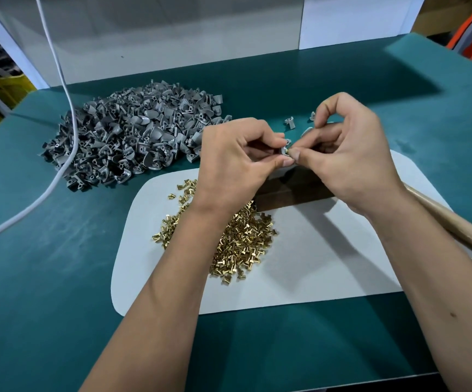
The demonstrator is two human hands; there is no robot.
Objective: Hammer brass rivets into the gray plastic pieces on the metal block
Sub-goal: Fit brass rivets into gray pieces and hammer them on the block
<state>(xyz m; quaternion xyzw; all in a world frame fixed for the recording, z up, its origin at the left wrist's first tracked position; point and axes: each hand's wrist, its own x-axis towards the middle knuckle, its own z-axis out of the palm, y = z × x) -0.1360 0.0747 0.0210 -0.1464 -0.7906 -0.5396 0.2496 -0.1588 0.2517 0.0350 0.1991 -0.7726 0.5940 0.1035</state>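
Nearest, below the grip, shiny brass rivets (240,236) lie heaped on a white mat (314,267). Above the dark metal block (291,190), the left hand (234,162) pinches a gray piece (284,150) while the right hand (350,154) pinches a rivet into it. Seating looks underway; hammering needs the wooden handle (455,222), right. Beyond-left, curved matte pieces (133,137) pile.

White cable (59,176) across green table (59,278)
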